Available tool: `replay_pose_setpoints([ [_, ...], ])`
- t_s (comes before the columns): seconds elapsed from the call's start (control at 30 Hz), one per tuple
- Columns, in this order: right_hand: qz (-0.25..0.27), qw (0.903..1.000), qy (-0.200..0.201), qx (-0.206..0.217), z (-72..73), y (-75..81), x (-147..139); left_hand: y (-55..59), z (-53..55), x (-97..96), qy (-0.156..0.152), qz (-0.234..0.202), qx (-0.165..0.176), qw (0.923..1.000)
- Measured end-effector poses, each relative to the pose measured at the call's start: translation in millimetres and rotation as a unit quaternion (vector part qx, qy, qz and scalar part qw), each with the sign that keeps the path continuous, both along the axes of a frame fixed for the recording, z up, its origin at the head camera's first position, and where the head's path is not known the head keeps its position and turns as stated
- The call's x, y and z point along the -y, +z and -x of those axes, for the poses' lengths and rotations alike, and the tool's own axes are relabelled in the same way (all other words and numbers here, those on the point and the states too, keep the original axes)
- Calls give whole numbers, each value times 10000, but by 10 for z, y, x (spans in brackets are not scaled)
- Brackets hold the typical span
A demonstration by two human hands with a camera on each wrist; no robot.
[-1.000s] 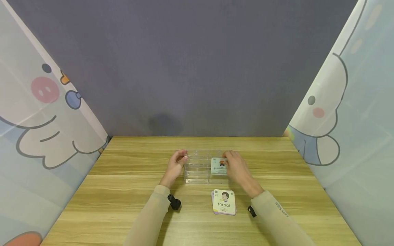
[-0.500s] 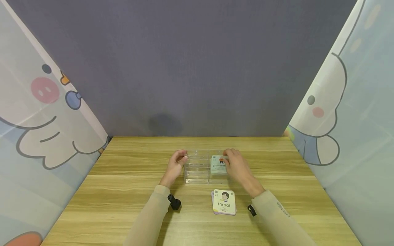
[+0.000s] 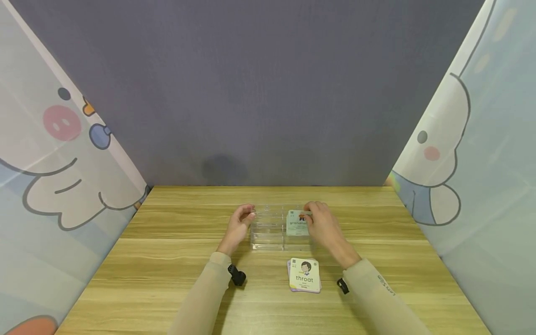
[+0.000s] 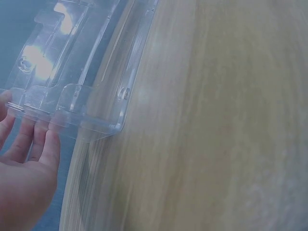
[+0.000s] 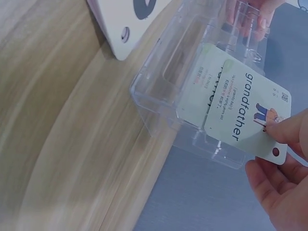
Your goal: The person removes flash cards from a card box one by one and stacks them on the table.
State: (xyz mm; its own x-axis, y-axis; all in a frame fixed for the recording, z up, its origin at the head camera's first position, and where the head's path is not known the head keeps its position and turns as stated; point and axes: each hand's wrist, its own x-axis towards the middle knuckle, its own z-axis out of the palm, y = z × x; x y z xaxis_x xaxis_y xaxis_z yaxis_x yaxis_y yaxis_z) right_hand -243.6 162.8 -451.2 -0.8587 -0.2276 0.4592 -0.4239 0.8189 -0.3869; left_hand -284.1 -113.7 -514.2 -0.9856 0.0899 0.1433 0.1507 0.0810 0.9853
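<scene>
My left hand (image 3: 237, 228) grips the left end of a clear plastic tiered rack (image 3: 268, 238), its fingers (image 4: 48, 149) against the side wall in the left wrist view. A pale green flashcard reading "grandfather" (image 5: 250, 108) is pinched by its top corner between the thumb and fingers of my right hand (image 3: 326, 228). The card stands over the rack's right-hand column, tilted back. Behind its lower part, a second pale green card (image 5: 196, 94) shows in the right wrist view, its word mostly covered. The left column of the rack holds no cards.
A small stack of flashcards (image 3: 304, 275), with "throat" on top and a purple edge beneath, lies on the wooden table (image 3: 167, 270) in front of the rack. A dark grey wall (image 3: 268, 93) rises behind, and patterned curtains (image 3: 494, 186) flank both sides.
My right hand has drawn the "grandfather" card slightly up and back along the rack. My left hand and the flashcard stack stay in place.
</scene>
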Motion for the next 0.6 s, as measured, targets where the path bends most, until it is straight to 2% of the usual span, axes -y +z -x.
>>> replay_pose_setpoints([
  [0.33, 282, 9995, 159, 43, -12, 60, -5, 15, -2, -1, 54, 4, 49, 10000],
  [0.6, 705, 9965, 250, 373, -35, 86, -27, 10, 0, -11, 64, 1, 72, 10000],
])
